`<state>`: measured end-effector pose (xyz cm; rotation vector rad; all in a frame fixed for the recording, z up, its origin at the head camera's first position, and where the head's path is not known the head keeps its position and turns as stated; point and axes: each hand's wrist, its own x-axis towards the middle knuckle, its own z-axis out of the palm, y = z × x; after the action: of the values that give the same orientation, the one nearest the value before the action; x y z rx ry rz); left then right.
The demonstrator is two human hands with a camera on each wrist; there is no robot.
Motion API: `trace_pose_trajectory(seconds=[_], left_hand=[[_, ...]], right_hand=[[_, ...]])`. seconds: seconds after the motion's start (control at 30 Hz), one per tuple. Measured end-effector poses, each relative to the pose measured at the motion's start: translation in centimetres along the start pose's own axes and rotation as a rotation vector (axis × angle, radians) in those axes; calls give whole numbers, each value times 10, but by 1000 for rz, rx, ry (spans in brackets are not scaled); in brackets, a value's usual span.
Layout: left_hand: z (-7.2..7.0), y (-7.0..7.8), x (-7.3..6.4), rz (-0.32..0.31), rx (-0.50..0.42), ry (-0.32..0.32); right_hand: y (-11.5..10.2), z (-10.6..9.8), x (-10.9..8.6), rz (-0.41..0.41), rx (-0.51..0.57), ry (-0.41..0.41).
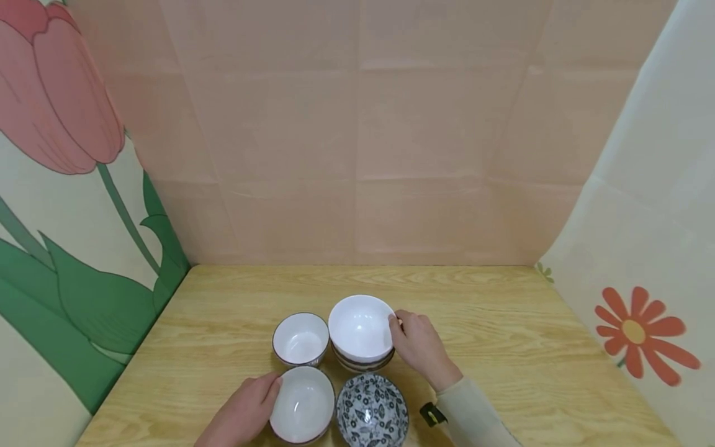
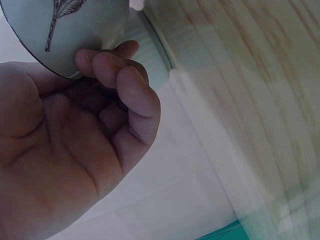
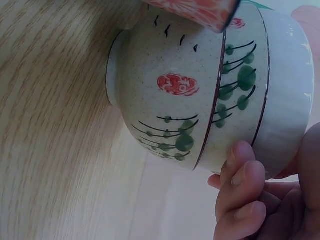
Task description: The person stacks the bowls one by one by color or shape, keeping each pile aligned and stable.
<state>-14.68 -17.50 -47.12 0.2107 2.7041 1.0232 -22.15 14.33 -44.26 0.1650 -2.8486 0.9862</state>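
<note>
Low in the head view, my left hand (image 1: 246, 406) grips the left rim of a white-lined bowl (image 1: 304, 405). In the left wrist view this bowl (image 2: 75, 30) bears a dark leaf-stem drawing, and curled fingers (image 2: 135, 90) press its outside. My right hand (image 1: 422, 347) pinches the right rim of a plain white bowl (image 1: 360, 329), the top of a nested stack. Below it in the right wrist view are speckled bowls (image 3: 160, 105) painted with green sprigs and a red mark. The fingertips (image 3: 242, 172) lie against the stack's side near the upper rims.
Behind the left-hand bowl stands another white bowl (image 1: 301, 338) with a dark rim. A dark floral-patterned bowl (image 1: 372, 410) sits in front of the stack. All stand close together on the wood-grain table (image 1: 480, 310). A pink sheet (image 1: 357, 155) hangs behind.
</note>
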Motion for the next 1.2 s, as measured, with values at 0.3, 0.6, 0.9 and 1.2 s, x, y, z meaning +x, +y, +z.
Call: trace_pose_trajectory(seconds=[0.3, 0.6, 0.9, 1.2], left_hand=[[-1, -1, -2, 31, 5, 20], [-2, -1, -2, 26, -24, 11], [-3, -5, -4, 50, -33, -5], [-7, -2, -8, 48, -18, -19]], right_hand=[[-2, 0, 1, 0, 13, 2], [1, -5, -6, 63, 40, 4], [16, -20, -37, 72, 39, -79], [22, -25, -66, -127, 51, -364]])
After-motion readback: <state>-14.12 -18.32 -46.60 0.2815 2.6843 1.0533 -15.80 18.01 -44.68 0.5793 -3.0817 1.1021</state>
